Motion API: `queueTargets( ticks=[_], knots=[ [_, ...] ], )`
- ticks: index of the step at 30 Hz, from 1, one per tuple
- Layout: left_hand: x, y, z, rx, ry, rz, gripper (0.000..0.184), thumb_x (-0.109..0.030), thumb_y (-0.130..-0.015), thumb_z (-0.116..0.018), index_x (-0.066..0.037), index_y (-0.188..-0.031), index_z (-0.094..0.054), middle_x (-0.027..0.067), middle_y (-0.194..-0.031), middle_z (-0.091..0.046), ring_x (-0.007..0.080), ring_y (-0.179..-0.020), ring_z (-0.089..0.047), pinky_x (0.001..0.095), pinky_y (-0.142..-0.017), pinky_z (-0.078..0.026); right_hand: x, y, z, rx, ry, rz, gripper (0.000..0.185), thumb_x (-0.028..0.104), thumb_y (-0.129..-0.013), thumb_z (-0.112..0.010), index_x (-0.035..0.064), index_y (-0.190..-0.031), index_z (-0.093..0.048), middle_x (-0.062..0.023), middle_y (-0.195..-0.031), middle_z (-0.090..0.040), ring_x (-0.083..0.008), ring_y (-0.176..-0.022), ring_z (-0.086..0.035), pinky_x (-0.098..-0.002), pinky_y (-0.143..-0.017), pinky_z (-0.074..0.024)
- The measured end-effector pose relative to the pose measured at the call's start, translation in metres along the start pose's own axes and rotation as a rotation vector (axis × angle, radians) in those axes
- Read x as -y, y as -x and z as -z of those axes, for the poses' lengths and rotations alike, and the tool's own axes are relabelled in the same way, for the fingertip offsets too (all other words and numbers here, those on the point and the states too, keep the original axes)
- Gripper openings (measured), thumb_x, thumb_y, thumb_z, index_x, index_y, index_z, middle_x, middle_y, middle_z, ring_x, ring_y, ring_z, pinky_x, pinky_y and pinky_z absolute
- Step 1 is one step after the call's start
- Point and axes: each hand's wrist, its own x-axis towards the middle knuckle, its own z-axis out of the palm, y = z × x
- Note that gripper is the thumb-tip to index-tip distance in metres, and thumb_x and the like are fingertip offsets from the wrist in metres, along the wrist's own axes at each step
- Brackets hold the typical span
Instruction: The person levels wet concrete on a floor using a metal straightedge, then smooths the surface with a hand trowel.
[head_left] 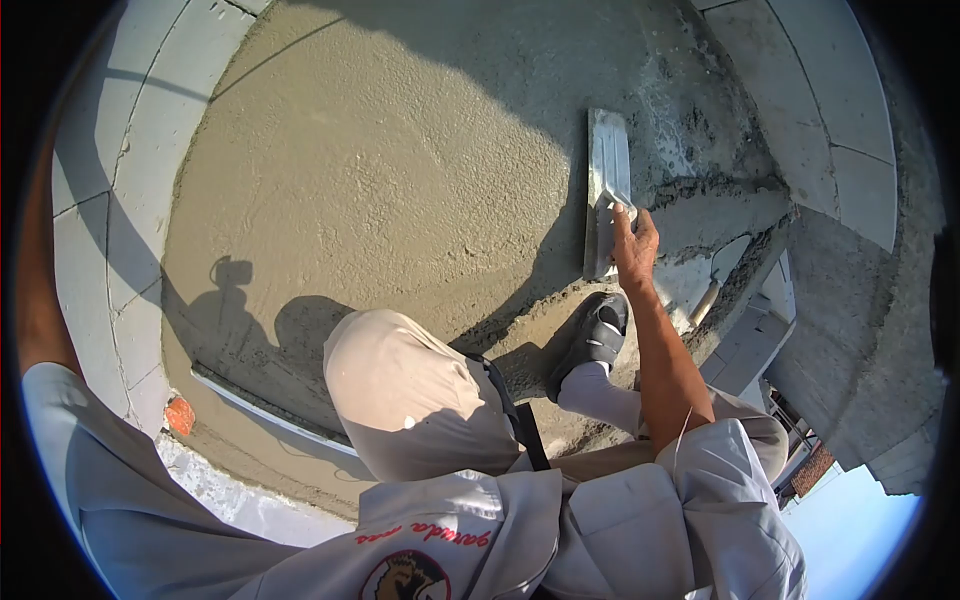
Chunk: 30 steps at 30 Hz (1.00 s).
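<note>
My right hand (636, 248) is closed around the handle of a long rectangular finishing trowel (608, 150). The trowel lies on the wet grey mortar (400, 150), at the edge between sunlight and shadow. My left arm (42, 270) reaches up along the left edge, and its hand is out of view. To the right of my right hand, a smaller trowel with a wooden handle (704, 303) rests by the mortar's edge.
My sandalled foot (600, 335) stands on rougher mortar near my right hand. Pale block walls (140, 200) curve round the left and right (790, 90). A long straight strip (270, 412) lies at lower left, near an orange-red lump (180, 415).
</note>
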Motion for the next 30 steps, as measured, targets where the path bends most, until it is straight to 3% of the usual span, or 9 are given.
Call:
queueTargets(
  ticks=[2,4,7,9,11,16,23,28,30],
  knots=[
    [0.001,0.0,0.003,0.002,-0.004,-0.001,0.083,-0.068,-0.094,-0.058,-0.029,-0.163,-0.034,0.013,-0.162,-0.044,0.0351,-0.14,-0.053,0.0468,-0.118,-0.044,-0.009,0.024,-0.029,0.065,-0.125,0.049,0.038,0.038,-0.101,-0.069,0.0026,-0.092,-0.059,-0.0005,-0.067,-0.053,-0.0082,-0.052,-0.048,-0.0315,-0.041,-0.0402],
    [-0.002,-0.002,0.003,0.002,0.0,-0.002,0.083,-0.069,-0.094,-0.058,-0.029,-0.163,-0.034,0.0129,-0.162,-0.044,0.035,-0.14,-0.053,0.0468,-0.117,-0.045,-0.021,0.043,-0.065,0.123,-0.094,0.06,0.036,0.037,-0.102,-0.069,0.0014,-0.098,-0.063,-0.0004,-0.073,-0.056,-0.0097,-0.063,-0.052,-0.0315,-0.058,-0.0463],
    [-0.003,-0.003,0.002,-0.003,0.01,-0.001,0.083,-0.069,-0.094,-0.058,-0.029,-0.163,-0.034,0.0127,-0.162,-0.044,0.0349,-0.14,-0.053,0.0469,-0.117,-0.045,0.014,0.095,-0.117,0.245,0.03,0.082,0.04,0.035,-0.102,-0.068,0.0004,-0.12,-0.063,-0.0174,-0.099,-0.075,-0.0232,-0.088,-0.07,-0.0402,-0.08,-0.0547],
    [0.001,-0.003,0.005,-0.009,0.008,0.0,0.083,-0.069,-0.094,-0.058,-0.029,-0.163,-0.034,0.0126,-0.162,-0.044,0.0348,-0.14,-0.054,0.0469,-0.117,-0.045,0.026,0.12,-0.148,0.358,0.06,0.075,0.042,0.035,-0.101,-0.068,0.0004,-0.122,-0.058,-0.0222,-0.091,-0.074,-0.0288,-0.081,-0.073,-0.0428,-0.076,-0.0555],
    [0.005,0.0,0.005,-0.009,0.003,0.005,0.083,-0.069,-0.094,-0.058,-0.029,-0.163,-0.034,0.0125,-0.162,-0.043,0.0348,-0.14,-0.054,0.0469,-0.117,-0.045,0.033,0.141,-0.171,0.502,0.132,0.168,0.04,0.036,-0.102,-0.064,0.001,-0.119,-0.053,-0.0268,-0.089,-0.073,-0.0452,-0.084,-0.073,-0.0514,-0.076,-0.0564],
    [0.017,0.004,-0.006,-0.018,0.023,0.013,0.084,-0.07,-0.094,-0.058,-0.029,-0.163,-0.034,0.0123,-0.163,-0.043,0.0346,-0.139,-0.055,0.047,-0.117,-0.046,0.045,0.139,-0.18,0.678,0.442,0.471,0.038,0.035,-0.102,-0.063,0.0014,-0.116,-0.053,-0.0294,-0.095,-0.071,-0.0479,-0.087,-0.07,-0.0544,-0.075,-0.0552],
    [0.037,0.004,-0.027,0.002,0.094,0.068,0.084,-0.07,-0.093,-0.058,-0.029,-0.163,-0.034,0.0119,-0.163,-0.043,0.0344,-0.139,-0.055,0.0471,-0.116,-0.047,0.05,0.058,-0.113,0.077,0.392,0.292,0.037,0.037,-0.1,-0.068,0.0032,-0.108,-0.056,-0.0243,-0.084,-0.068,-0.0464,-0.079,-0.068,-0.0531,-0.07,-0.0513],
    [0.039,0.004,-0.029,0.018,0.105,0.087,0.083,-0.07,-0.094,-0.058,-0.03,-0.163,-0.034,0.0116,-0.163,-0.043,0.0341,-0.139,-0.055,0.047,-0.116,-0.047,0.034,0.026,-0.077,-0.134,0.349,0.229,0.036,0.036,-0.098,-0.07,0.0023,-0.101,-0.056,-0.0258,-0.079,-0.068,-0.0503,-0.079,-0.067,-0.054,-0.071,-0.0507],
    [0.044,0.003,-0.032,0.021,0.122,0.074,0.082,-0.068,-0.095,-0.058,-0.03,-0.163,-0.034,0.0115,-0.163,-0.043,0.0339,-0.14,-0.055,0.0466,-0.117,-0.046,0.029,0.016,-0.064,-0.182,0.257,0.213,0.038,0.036,-0.098,-0.071,0.0016,-0.109,-0.061,-0.0274,-0.086,-0.068,-0.0505,-0.083,-0.067,-0.0519,-0.073,-0.0516]
  ],
)
